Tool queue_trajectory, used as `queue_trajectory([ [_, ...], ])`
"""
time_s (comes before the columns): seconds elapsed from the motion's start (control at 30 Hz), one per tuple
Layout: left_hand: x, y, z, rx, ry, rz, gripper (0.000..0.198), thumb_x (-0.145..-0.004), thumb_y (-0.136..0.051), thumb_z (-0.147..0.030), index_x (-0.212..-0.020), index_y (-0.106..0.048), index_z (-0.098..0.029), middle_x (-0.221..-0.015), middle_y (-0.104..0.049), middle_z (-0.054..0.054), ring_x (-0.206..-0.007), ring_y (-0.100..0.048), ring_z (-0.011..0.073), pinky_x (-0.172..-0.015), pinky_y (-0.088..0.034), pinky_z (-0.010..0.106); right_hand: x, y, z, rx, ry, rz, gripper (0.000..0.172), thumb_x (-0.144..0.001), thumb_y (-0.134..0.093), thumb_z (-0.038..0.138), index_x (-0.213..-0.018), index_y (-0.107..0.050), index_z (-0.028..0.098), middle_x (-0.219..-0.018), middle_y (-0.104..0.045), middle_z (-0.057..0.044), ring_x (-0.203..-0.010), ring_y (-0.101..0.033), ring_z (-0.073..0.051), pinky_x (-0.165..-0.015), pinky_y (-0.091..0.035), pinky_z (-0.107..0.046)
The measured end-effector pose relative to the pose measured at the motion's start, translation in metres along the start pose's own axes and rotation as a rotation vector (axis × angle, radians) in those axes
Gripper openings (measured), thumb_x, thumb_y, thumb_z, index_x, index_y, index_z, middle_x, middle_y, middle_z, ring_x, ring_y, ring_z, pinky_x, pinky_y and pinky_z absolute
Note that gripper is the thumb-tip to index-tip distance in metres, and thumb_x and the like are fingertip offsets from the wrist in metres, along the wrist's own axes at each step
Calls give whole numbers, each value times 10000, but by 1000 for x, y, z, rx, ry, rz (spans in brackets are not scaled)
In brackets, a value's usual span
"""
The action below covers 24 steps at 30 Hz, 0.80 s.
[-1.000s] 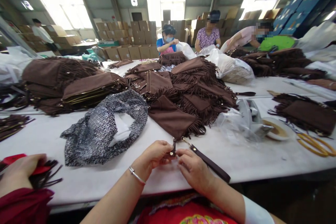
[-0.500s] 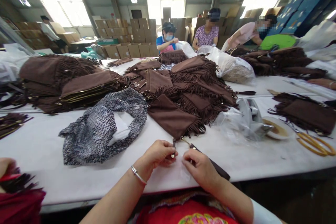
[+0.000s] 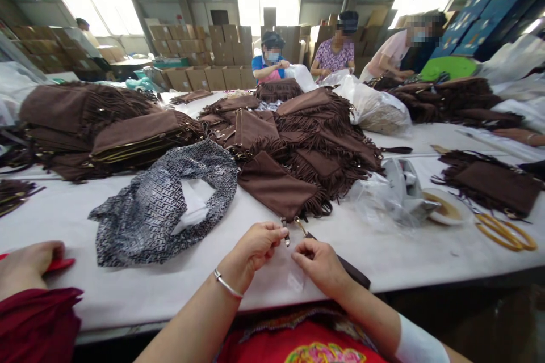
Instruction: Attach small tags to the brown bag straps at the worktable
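Note:
A brown pouch [image 3: 279,184] with fringe along one side lies on the table in front of me. From its near corner hangs a short dark zipper pull [image 3: 286,237] with a metal tip. My left hand [image 3: 258,247], with a silver bangle at the wrist, is closed in a pinch at this pull. My right hand [image 3: 321,264] is just to the right, thumb and fingertips pressed together; anything between them is too small to make out. A dark wrist strap [image 3: 353,272], clipped to the pouch by a gold hook [image 3: 300,227], runs behind and under my right hand.
Brown fringed pouches [image 3: 315,130] are heaped behind. A black-and-white patterned cloth [image 3: 166,210] lies left. On the right are clear plastic [image 3: 383,204], a tape roll [image 3: 447,207] and yellow-handled scissors [image 3: 506,232]. Another person's hand [image 3: 32,264] rests at the left edge. Co-workers stand across the table.
My left hand has risen slightly, and the zipper pull now shows beside its fingertips. The right hand stays nearly in place. The neighbour's hand at the left has moved further into view.

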<state>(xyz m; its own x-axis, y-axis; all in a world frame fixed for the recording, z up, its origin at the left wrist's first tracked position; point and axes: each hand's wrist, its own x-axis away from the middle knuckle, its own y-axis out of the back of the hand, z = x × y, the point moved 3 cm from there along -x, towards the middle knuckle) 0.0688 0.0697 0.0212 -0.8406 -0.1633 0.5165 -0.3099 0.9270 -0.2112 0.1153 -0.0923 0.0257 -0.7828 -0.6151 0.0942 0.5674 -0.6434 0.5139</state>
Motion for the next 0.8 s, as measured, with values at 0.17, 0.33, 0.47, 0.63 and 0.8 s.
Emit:
queue_trajectory([
  [0.17, 3, -1, 2, -12, 1, -41, 365, -588, -768, -437, -713, -540, -181, -519, -444, -74, -381, -275, 43, -407, -119, 244, -1, -8, -4, -243, -238, 51, 196, -703, -618, 388, -718, -593, 194, -519, -560, 41, -450, -506, -131, -447, -408, -253],
  [0.33, 6, -2, 0, -41, -12, -58, 335, -610, -755, -420, -707, -544, -179, -521, -441, -73, -390, -290, 46, -409, -135, 236, 0, -12, -4, -449, -335, 82, 304, -666, -673, 454, -755, -565, 185, -497, -593, 44, -403, -542, -129, -412, -425, -239],
  [0.47, 7, -2, -1, -76, -34, -52, 304, -618, -752, -387, -691, -556, -166, -527, -448, -64, -413, -341, 50, -417, -170, 222, -2, -12, -4, -554, -361, 90, 365, -652, -720, 476, -779, -583, 163, -515, -617, 32, -417, -563, -114, -422, -419, -212],
  [0.63, 2, -1, 3, -129, 13, -35, 245, -700, -697, -383, -739, -573, -175, -496, -437, -71, -363, -302, 50, -401, -147, 224, -8, -20, -8, -650, -408, 101, 370, -649, -746, 470, -768, -571, 167, -507, -607, 37, -423, -562, -108, -441, -453, -217],
  [0.8, 1, 5, 2, -236, 36, -11, 303, -833, -563, -471, -740, -551, -183, -493, -444, -61, -350, -304, 60, -378, -181, 213, -13, -26, -12, -689, -456, 76, 288, -690, -723, 398, -782, -574, 169, -515, -591, 44, -424, -556, -104, -445, -490, -227],
])
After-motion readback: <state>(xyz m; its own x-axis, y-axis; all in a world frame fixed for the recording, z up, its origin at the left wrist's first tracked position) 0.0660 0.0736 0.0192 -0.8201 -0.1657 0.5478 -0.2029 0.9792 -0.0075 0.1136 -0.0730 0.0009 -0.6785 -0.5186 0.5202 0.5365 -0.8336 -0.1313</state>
